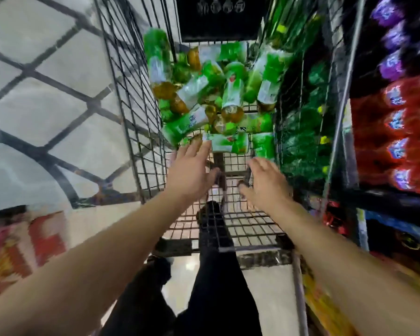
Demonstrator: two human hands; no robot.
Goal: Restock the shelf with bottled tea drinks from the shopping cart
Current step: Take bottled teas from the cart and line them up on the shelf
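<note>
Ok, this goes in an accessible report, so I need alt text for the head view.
Two bare hands, left hand and right hand, reach open into a wire shopping cart toward a heap of green-labelled tea bottles. Shelves of red bottles stand on the right.

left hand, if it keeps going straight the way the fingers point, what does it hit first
Most likely the green-labelled tea bottle lying crosswise at the near edge of the pile in the cart; the left hand is open, though blur hides whether they touch.
</note>
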